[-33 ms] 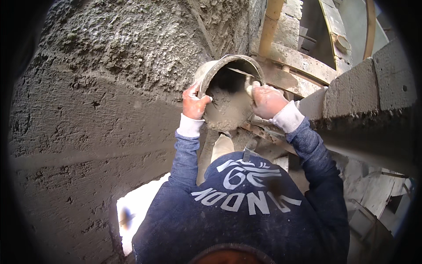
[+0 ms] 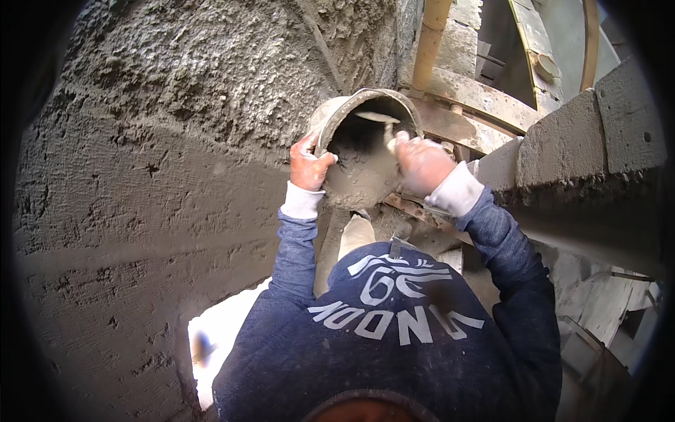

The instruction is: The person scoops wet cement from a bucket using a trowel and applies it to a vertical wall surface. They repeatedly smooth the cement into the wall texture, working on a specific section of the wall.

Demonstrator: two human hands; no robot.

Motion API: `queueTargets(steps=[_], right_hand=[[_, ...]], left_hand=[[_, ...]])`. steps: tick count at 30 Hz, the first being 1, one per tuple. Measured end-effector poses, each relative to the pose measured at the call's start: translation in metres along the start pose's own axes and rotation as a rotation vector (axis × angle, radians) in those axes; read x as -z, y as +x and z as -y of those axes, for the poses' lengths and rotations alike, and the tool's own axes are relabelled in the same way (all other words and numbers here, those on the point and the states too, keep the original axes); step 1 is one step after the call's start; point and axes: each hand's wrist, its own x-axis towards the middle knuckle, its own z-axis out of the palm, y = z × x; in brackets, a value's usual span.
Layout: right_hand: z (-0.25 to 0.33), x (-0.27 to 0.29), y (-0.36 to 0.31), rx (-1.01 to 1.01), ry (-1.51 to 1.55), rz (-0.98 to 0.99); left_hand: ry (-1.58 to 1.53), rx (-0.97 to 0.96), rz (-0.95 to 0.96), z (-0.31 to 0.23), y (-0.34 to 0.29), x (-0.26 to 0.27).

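My left hand [image 2: 309, 163] is closed on the left side of a mortar-smeared bucket [image 2: 325, 116], thumb over the rim. The bucket tilts so that its mouth faces me. Wet grey mortar [image 2: 362, 176] lies along its lower inside. My right hand [image 2: 420, 163], slightly blurred, is closed round the handle of a trowel [image 2: 378, 117] at the bucket's right side. The trowel's pale blade shows inside the mouth, above the mortar. Part of its handle is hidden by my fingers.
Left of me stands a wall with rough render [image 2: 232, 77] above and smoother grey plaster [image 2: 140, 204] below. A bright opening [image 2: 221, 327] cuts its lower part. A wooden pole [image 2: 430, 46] and planks [image 2: 485, 95] are beyond the bucket. A block ledge [image 2: 562, 141] runs along the right.
My right hand has shifted slightly left with the trowel, and the blade has changed its angle inside the bucket. My left hand and the bucket have hardly moved.
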Motion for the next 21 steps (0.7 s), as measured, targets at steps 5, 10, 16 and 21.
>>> queueTargets(steps=[5,10,16,21], right_hand=[[0.042,-0.009,-0.01,0.044,0.156,0.096],[0.01,0.002,-0.032,-0.252,0.299,0.211],[-0.016,-0.058,-0.036,-0.417,0.416,0.174],[-0.014,-0.037,-0.051,-0.237,0.381,0.344]], left_hand=[[-0.066,0.002,-0.048,0.013,0.006,0.013],[-0.113,0.068,-0.093,0.009,-0.001,0.016],[-0.155,-0.014,-0.021,-0.014,0.011,0.008],[-0.15,0.045,-0.036,0.003,0.016,0.018]])
